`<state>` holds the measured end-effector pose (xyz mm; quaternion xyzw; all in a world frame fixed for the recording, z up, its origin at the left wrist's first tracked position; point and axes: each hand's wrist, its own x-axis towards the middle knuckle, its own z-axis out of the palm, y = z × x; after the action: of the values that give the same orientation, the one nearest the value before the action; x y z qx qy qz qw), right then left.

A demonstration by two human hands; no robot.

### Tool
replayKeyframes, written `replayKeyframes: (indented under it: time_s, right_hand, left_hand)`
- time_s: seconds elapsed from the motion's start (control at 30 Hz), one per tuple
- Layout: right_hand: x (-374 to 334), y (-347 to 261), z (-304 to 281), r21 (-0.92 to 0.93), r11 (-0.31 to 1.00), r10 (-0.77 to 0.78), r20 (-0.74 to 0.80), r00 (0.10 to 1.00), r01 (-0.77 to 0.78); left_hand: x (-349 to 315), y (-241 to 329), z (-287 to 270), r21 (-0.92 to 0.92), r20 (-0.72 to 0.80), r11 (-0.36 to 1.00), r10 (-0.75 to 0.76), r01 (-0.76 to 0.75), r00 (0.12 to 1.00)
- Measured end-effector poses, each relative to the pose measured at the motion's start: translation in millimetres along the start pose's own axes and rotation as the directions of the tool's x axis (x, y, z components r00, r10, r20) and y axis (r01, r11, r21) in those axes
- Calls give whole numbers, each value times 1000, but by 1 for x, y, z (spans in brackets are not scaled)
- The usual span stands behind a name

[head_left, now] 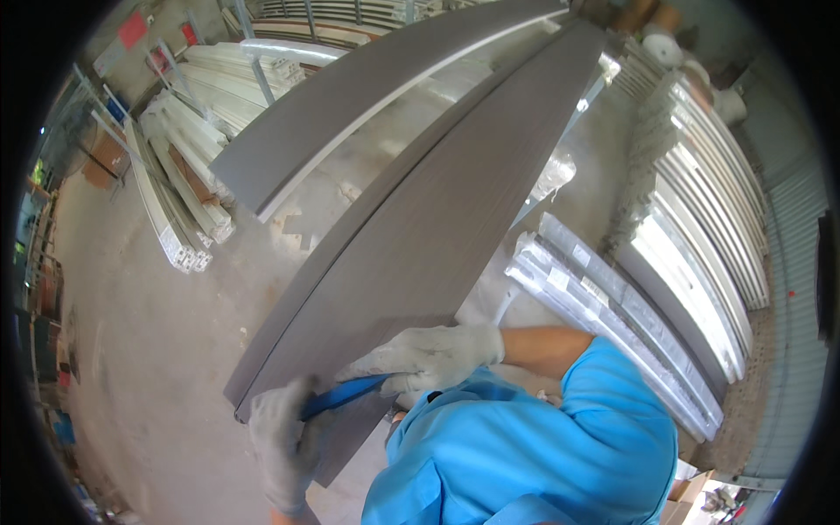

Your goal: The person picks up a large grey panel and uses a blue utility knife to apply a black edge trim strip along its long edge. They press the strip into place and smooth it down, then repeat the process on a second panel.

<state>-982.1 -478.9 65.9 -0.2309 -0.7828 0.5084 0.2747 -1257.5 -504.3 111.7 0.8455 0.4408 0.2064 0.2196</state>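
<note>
Head view: left hand (282,442), in a pale grey-white work glove, with fingers curled around the left end of a narrow blue strip-like piece (344,396); slightly blurred there. Right hand (433,357), in a matching glove, with fingers closed on the right end of the same blue piece. Blue piece slanted between both hands, over the near end of a long dark grey panel with faint wood-like grain (429,219). Contact between blue piece and panel: cannot tell. Left hand at the panel's near left corner, right hand over its near right part; glove contact with the surface likewise unclear. Along the panel's left long edge, a narrow band set off by a dark line. Just behind the hands, a bright blue short-sleeved shirt (525,437) on the wearer.

Farther out, to the upper left and apart from the first, a second long grey panel with a pale edge (376,92). To the right, long packages in clear plastic wrap (604,302); beyond these, a stack of long white profiles (700,219). To the left, bundles of off-white hollow profiles (179,188) on a grey concrete floor (166,332). At far right, a pale corrugated wall (798,341). Lower right, a brown cardboard box (687,492).
</note>
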Motion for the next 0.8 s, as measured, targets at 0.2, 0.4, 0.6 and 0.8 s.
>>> replayKeyframes:
  time_s: [0.2, 0.4, 0.6, 0.8]
  right_hand:
    - [-4, -21, -9, 502, 865, 263, -425, 866, -16]
    - [-47, -5, -77, 517, 849, 396, -761, 514, 111]
    - [-136, 54, -218, 297, 954, 289, -946, 149, 33]
    - [-192, 62, -321, 187, 981, 191, -975, 116, -46]
  left_hand:
    - [-44, -47, -25, -267, -565, 964, -154, -3, 811]
    - [59, -56, 5, 14, -20, 1000, 7, -7, 1000]
    - [262, -10, 132, 150, 69, 988, 21, -31, 997]
    - [408, 97, 211, -23, -131, 976, 211, -216, 969]
